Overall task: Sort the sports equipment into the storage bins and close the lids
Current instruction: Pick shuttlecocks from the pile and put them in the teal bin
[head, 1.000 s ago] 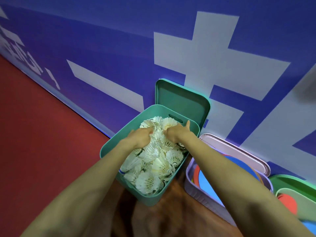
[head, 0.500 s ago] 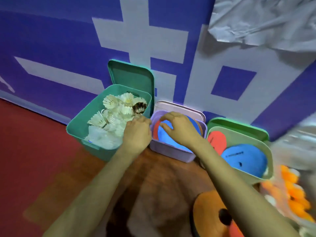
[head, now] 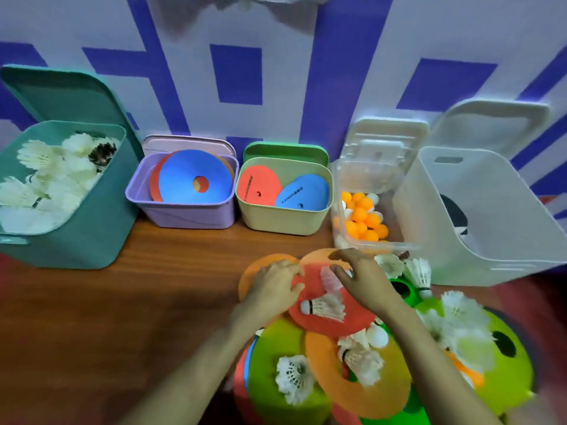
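Left hand [head: 271, 286]: I see the thumb and the curled fingers pinching the left edge of the flat red round disc [head: 337, 323].
Right hand [head: 363, 279]: the fingers are bent and spread over the far part of the same disc. I cannot tell if they hold something, because this place is blurred.
Disc: it lies on top of a pile of green and orange flat discs [head: 352, 391]. A white feather shuttlecock [head: 325, 306] lies on it, between the two hands.
Pile: it lies on the brown wooden table [head: 153, 302], near me.
Bins: five stand open along the wall, well apart from the hands.
- teal plastic bin [head: 92, 234], with shuttlecocks
- purple plastic bin [head: 184, 214], with discs
- pale green plastic bin [head: 276, 223], with discs
- clear plastic box [head: 340, 179], with orange balls
- white plastic bin [head: 491, 228]
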A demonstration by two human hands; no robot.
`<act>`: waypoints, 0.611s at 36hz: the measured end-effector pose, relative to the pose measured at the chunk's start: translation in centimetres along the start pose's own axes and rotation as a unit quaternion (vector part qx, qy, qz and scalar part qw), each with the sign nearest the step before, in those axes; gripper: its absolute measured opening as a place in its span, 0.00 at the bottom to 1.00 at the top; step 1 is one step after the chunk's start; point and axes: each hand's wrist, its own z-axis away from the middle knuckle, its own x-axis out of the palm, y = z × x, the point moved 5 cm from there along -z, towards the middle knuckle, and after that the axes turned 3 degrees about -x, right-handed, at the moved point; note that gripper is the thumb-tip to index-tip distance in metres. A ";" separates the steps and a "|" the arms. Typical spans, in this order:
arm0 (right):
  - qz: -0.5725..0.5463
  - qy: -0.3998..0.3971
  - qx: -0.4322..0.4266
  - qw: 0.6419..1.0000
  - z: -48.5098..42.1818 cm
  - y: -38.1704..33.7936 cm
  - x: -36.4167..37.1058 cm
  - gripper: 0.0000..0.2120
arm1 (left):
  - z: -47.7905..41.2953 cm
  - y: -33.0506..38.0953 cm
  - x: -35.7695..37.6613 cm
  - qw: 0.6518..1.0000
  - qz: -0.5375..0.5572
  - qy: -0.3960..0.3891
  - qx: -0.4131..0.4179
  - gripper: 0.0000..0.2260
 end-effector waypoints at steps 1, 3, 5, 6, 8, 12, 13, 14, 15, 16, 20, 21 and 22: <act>0.001 -0.010 0.009 1.000 0.6 0.7 0.2 0.11 | 0.0 0.6 0.8 1.000 0.002 -0.013 0.012 0.13; -0.003 -0.019 0.031 0.999 1.3 2.1 0.7 0.13 | -0.1 1.4 2.3 0.999 0.007 -0.042 0.029 0.16; -0.007 -0.014 0.049 0.999 1.5 3.1 1.2 0.15 | -0.3 2.1 3.6 0.997 0.000 -0.069 0.043 0.19; 0.000 -0.013 0.051 0.999 1.4 3.6 1.5 0.17 | -0.4 2.4 4.3 0.995 -0.005 -0.082 0.049 0.21; 0.009 -0.025 0.047 0.999 1.1 4.0 2.3 0.22 | -0.6 2.9 5.5 0.993 -0.007 -0.107 0.056 0.24; 0.022 -0.089 0.035 0.995 0.0 4.2 3.3 0.23 | -0.7 3.4 7.1 0.989 0.007 -0.140 0.051 0.29; 0.058 -0.121 0.018 0.991 -0.2 4.1 3.6 0.24 | -0.8 3.5 7.3 0.989 0.005 -0.141 0.049 0.29; 0.073 -0.140 0.012 0.987 -0.3 4.2 3.8 0.25 | -0.9 3.4 7.4 0.989 0.003 -0.143 0.048 0.29; 0.087 -0.162 0.007 0.983 -0.5 4.1 3.9 0.26 | -0.9 3.3 7.4 0.988 -0.001 -0.143 0.050 0.29; 0.098 -0.185 0.004 0.978 -0.6 4.1 4.0 0.26 | -0.9 3.1 7.5 0.988 -0.008 -0.145 0.051 0.30; 0.166 -0.211 -0.012 0.963 -1.2 4.2 4.3 0.24 | -0.5 2.0 6.6 0.991 -0.020 -0.117 0.063 0.33; 0.186 -0.195 -0.025 0.963 -1.3 4.1 4.1 0.24 | -0.5 1.6 6.1 0.993 -0.013 -0.101 0.063 0.35; 0.205 -0.175 -0.041 0.962 -1.6 4.0 4.0 0.22 | -0.5 1.1 5.7 0.995 0.000 -0.080 0.062 0.36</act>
